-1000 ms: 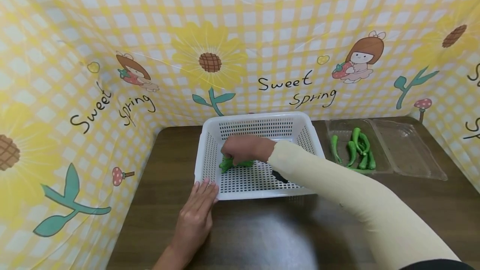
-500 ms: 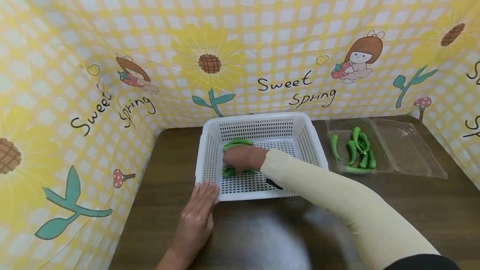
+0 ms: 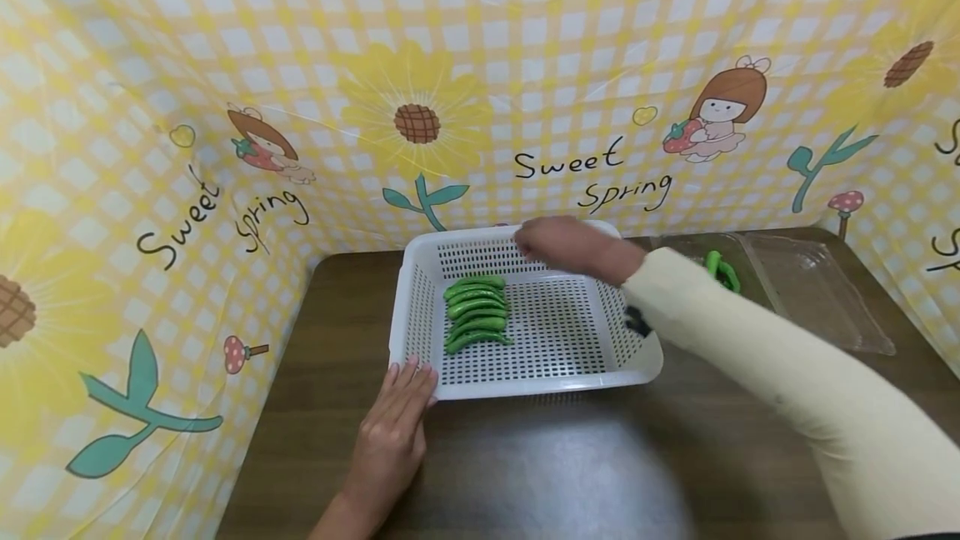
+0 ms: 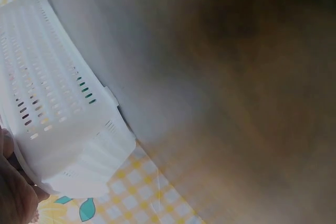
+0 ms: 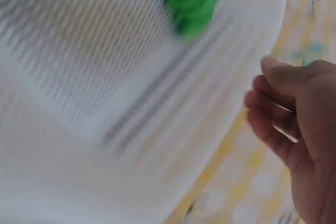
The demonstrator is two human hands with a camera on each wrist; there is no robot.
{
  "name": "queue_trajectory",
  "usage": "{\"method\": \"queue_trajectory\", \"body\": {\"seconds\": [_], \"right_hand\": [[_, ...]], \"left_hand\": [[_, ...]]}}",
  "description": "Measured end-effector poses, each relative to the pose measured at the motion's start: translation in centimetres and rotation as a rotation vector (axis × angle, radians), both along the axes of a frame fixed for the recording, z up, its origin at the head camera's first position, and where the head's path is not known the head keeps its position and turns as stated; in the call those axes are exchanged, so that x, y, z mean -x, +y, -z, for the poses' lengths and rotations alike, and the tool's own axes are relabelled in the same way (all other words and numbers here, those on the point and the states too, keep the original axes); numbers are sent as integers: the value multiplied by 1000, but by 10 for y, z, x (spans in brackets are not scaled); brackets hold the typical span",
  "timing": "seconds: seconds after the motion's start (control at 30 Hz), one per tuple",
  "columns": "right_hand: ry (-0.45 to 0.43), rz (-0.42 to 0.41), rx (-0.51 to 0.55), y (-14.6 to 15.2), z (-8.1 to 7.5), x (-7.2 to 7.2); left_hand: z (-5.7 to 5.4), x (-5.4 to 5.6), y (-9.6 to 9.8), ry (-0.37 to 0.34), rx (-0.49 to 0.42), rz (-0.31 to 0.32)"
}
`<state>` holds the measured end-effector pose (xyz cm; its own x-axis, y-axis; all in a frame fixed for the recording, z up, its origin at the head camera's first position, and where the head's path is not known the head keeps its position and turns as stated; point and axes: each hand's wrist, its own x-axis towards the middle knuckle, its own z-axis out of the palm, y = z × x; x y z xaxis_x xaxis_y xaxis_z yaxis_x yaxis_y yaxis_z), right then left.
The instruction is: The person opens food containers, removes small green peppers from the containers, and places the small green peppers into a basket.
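Note:
A row of several green chili peppers [image 3: 477,311] lies in the left half of a white perforated plastic basket [image 3: 525,388]. My left hand [image 3: 392,432] rests on the basket's front left corner, its fingers laid straight over the rim. Part of that hand [image 4: 16,195] shows beside the basket wall in the left wrist view. My right hand [image 3: 570,247] is over the basket's back right rim. In the right wrist view its fingers [image 5: 270,124] are loosely bent with nothing between them, and the peppers [image 5: 195,3] appear blurred beyond.
A clear plastic tray [image 3: 765,290] with its lid [image 3: 832,294] folded out stands at the right. More green chili peppers [image 3: 722,272] lie in it, mostly hidden behind the right sleeve [image 3: 750,348]. A patterned cloth [image 3: 480,65] rises behind and beside the brown table [image 3: 330,315].
My right hand has left the peppers inside the basket and moved right and back to its far rim, uncovering the row. My left hand has stayed at the corner.

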<state>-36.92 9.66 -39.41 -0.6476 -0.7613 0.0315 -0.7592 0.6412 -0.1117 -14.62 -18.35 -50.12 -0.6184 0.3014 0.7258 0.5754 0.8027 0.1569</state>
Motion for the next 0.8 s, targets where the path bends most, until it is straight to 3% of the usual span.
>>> {"method": "queue_trajectory", "body": {"seconds": [0.17,0.33,0.4,0.5,0.7,0.8], "right_hand": [[204,51,-20,85,4,6],[212,151,-104,155,19,3],[207,152,-127,176,25,0],[191,115,-146,197,36,-6],[198,3,-176,211,60,-12],[162,34,-180,210,73,-14]], "left_hand": [[1,0,0,-4,6,-4],[0,0,0,-7,10,-8],[-1,0,0,6,7,-5],[-1,0,-1,28,2,0],[-1,0,-1,-12,6,-6],[-1,0,1,-18,8,-7]]}}
